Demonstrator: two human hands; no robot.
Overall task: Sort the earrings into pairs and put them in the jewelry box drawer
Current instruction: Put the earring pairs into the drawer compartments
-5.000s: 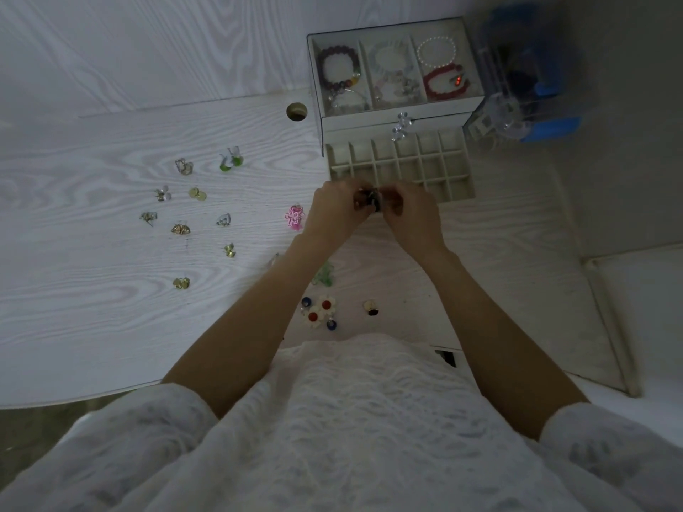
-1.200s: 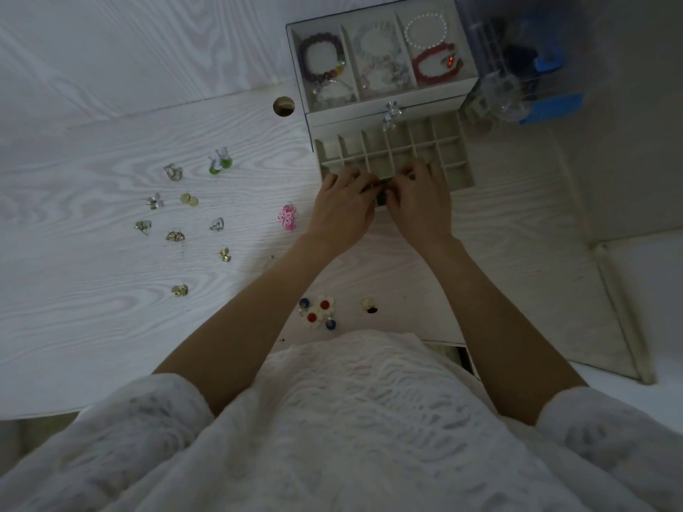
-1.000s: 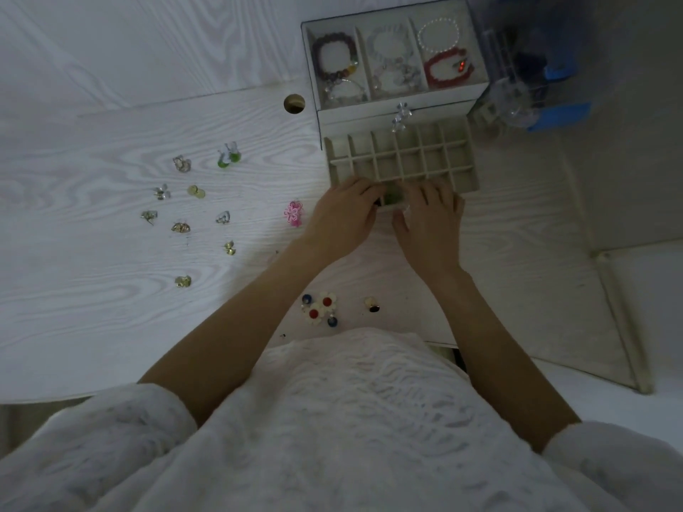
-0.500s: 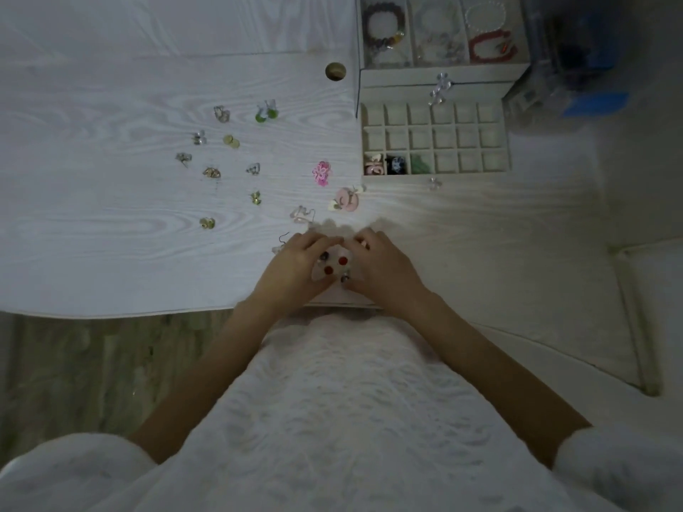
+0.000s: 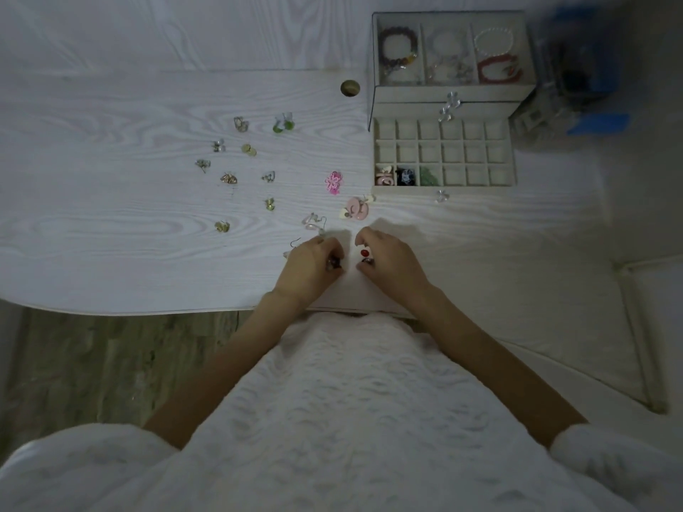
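Head view: nearest the camera, low in the frame below centre, both hands sit at the near edge of the bench [image 5: 111, 253], a little apart. The left hand [image 5: 312, 266] has its fingers curled round a small dark-beaded earring [image 5: 334, 263]; the right hand [image 5: 388, 262] pinches a matching one with a red bead [image 5: 365, 253]. Half a second ago both hands were closed together over this little flower cluster; now they have drawn apart, each with one piece, so the pair looks to be lifted and ready to carry.

Just beyond the hands lie clear hook earrings [image 5: 314, 223] and a pink round pair [image 5: 354, 208], with a pink flower earring [image 5: 333, 182] a bit farther. To the left of centre a loose scatter of gold, silver and green earrings [image 5: 236, 171] waits unsorted.

Farther up, right of centre, the jewelry box drawer [image 5: 443, 186] stands pulled open. A second earlier the hands were at its front row; that row now holds three filled cells at the left: pink [image 5: 384, 176], dark [image 5: 405, 176] and green [image 5: 428, 176]. The fourth cell beside them is free, and is probably where this pair belongs. Above it, the jewelry box [image 5: 449, 92] shows bracelets [image 5: 399, 49] under its clear top. Three pairs are in; many remain.
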